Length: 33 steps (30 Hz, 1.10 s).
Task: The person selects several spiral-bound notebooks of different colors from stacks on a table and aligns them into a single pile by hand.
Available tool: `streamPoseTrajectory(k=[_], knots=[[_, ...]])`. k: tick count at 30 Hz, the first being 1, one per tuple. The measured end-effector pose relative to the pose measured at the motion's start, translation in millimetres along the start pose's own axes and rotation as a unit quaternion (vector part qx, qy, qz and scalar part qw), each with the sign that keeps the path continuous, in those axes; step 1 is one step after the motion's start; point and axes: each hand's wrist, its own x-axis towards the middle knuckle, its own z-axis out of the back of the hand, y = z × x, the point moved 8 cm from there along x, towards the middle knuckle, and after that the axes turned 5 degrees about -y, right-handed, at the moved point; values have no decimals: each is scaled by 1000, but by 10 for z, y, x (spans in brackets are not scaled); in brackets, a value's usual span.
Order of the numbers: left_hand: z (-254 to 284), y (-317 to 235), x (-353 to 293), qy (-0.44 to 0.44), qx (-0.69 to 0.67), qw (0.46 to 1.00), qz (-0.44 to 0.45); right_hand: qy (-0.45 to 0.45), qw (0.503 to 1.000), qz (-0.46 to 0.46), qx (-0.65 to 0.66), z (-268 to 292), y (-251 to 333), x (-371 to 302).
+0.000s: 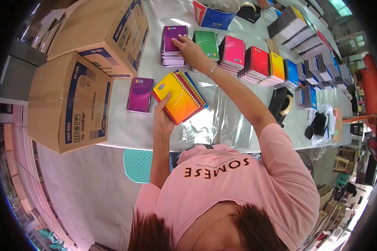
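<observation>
My left hand [164,115] grips a fanned bundle of small spiral notebooks near the table's front edge. A yellow-orange notebook [178,98] lies on top, thumb on its cover, with red and blue ones showing beneath. My right hand [192,51] reaches forward; its fingers rest spread on the top cover of a stack of purple notebooks [174,33]. A single purple notebook [140,95] lies flat left of the bundle. Right of the purple stack stand stacks of green [206,43], pink [232,51], red [257,62], yellow [277,66] and blue notebooks [291,72].
Two cardboard boxes [88,98] stand at the table's left. A black tape dispenser [279,104] sits at right, and clear plastic [207,125] lies before me. More notebook stacks [293,27] fill the far right. A blue-and-red open box [215,16] stands at the back; a turquoise stool [137,166] is below the edge.
</observation>
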Motion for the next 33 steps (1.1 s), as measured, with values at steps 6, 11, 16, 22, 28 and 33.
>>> streamPoseTrajectory(k=[6, 11, 16, 22, 28, 33], knots=[[168, 12, 31, -35, 27, 999, -21, -125, 976, 17, 175, 800, 203, -157], [-199, -86, -124, 44, 54, 997, -16, -114, 846, 35, 520, 1365, 563, -592], [-188, 169, -224, 68, 37, 985, 155, 121, 866, 77, 479, 1440, 839, -883], [-7, 567, -271, 2, 210, 961, 179, 36, 949, -115, 291, 1222, 176, -1604], [-124, 914, -383, 27, 161, 934, 317, -24, 992, -30, 121, 1232, 566, -2680], [-101, 1195, -385, 53, 301, 904, 300, -43, 983, 16, 179, 1183, 724, -2946]])
